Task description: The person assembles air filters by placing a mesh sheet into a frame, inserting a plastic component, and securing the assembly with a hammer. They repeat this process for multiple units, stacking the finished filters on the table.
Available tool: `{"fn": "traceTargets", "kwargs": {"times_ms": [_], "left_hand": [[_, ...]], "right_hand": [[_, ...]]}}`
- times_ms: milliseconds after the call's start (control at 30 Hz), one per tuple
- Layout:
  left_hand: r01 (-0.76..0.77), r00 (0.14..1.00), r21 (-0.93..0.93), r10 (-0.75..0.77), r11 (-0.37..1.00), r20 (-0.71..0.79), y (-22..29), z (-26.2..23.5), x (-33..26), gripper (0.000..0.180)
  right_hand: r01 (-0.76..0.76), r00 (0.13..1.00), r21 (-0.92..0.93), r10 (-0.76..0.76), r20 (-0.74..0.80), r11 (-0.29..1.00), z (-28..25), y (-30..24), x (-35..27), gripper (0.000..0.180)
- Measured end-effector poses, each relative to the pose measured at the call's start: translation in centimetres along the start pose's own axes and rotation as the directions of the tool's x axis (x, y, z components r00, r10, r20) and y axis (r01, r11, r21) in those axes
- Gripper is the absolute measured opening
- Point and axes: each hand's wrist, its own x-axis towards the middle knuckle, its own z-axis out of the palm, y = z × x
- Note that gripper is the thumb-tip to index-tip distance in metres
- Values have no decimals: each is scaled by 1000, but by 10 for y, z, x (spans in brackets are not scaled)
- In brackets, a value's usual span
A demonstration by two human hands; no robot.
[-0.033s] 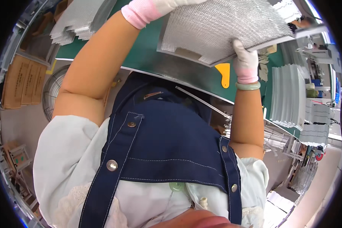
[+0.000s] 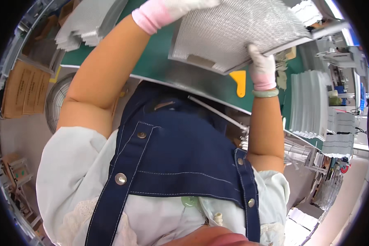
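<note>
A silver metal mesh filter panel [image 2: 233, 33] with a thin frame is tilted over the green worktable, its upper part cut off by the picture's edge. My right hand [image 2: 263, 67], in a white glove with a pink cuff, grips its near right edge, the thumb lying on the mesh. At the upper left, my left hand [image 2: 178, 8], gloved likewise, stretches over the panel's left side with the fingers extended; whether it touches the mesh is hard to tell. A yellow scraper-like plastic tool [image 2: 240, 83] lies on the table below my right hand.
Stacked mesh sheets [image 2: 88, 22] stand at the table's far left, and upright stacks of pale panels [image 2: 309, 104] at its right. The green table [image 2: 151, 59] has a white front edge. Cardboard boxes [image 2: 26, 88] and a round wire fan guard [image 2: 57, 100] are left of me.
The panel and my right hand have shifted slightly left. My left hand stays over the panel's left side.
</note>
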Motion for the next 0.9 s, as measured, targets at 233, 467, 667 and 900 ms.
{"fn": "traceTargets", "kwargs": {"times_ms": [233,467,667,900], "left_hand": [[83,997,82,-83,993,0,39,6,8,39],[135,991,-75,-134,988,13,38,13,11,37],[138,988,-225,-149,964,-35,21,13,12,37],[134,989,-169,-142,976,-37,24,12,17,28]], "right_hand": [[574,793,-511,-590,152,640,-22,-62,55,24],[388,922,48,-387,-19,921,-23,-64,75,23],[402,898,-51,-404,-173,914,2,-65,82,26],[498,866,-68,-500,-10,865,-2,-101,81,83]]}}
